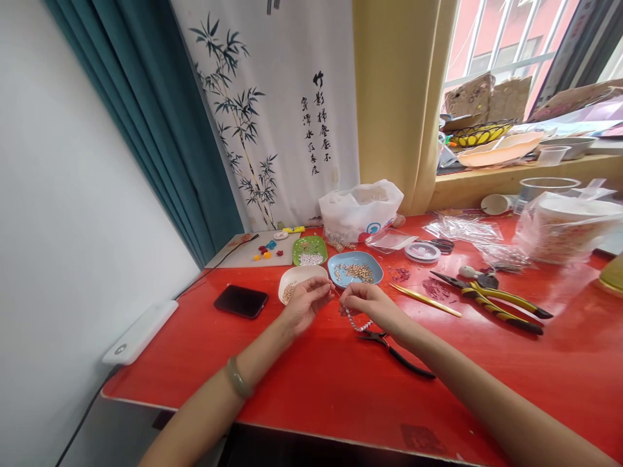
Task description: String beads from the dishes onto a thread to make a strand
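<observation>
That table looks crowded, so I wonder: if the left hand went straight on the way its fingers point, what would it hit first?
Probably the light blue oval dish of gold beads: the left hand points up and right at it. Depth is unclear; the round white bowl lies beside the hand.

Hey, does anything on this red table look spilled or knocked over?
Two small things. A few loose beads lie on the red table beside the white plastic bag, outside the green dish. At the back right, a white cup lies on its side under the window ledge. Nothing looks damaged.
</observation>
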A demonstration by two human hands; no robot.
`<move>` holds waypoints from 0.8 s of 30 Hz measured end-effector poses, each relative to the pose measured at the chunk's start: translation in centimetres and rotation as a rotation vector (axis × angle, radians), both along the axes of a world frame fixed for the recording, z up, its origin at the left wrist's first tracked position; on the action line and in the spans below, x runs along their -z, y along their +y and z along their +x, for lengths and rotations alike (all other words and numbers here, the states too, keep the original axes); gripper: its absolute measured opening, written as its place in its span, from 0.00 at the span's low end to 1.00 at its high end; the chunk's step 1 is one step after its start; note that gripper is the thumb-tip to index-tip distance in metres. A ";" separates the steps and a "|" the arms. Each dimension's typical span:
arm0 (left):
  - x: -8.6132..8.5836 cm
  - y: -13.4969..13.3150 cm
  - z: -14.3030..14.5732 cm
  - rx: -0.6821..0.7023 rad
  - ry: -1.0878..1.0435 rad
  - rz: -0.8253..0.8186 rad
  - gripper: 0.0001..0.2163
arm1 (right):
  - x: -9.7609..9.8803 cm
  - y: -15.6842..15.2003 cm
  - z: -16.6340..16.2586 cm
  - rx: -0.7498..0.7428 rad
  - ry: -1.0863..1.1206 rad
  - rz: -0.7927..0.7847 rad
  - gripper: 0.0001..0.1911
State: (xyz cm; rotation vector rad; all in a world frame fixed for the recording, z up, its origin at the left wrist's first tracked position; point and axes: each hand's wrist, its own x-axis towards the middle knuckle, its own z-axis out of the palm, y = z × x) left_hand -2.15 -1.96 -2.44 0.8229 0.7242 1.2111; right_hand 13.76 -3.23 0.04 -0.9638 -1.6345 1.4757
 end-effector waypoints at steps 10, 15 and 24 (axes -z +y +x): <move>0.1 0.0 -0.1 0.010 0.007 0.012 0.08 | -0.2 -0.2 -0.1 0.001 -0.003 0.004 0.05; 0.3 0.1 -0.1 0.006 0.014 0.012 0.08 | -0.1 -0.1 -0.1 0.004 -0.010 0.012 0.05; 0.1 0.0 -0.1 -0.008 0.068 0.056 0.08 | -0.1 -0.1 0.1 0.002 -0.011 0.027 0.05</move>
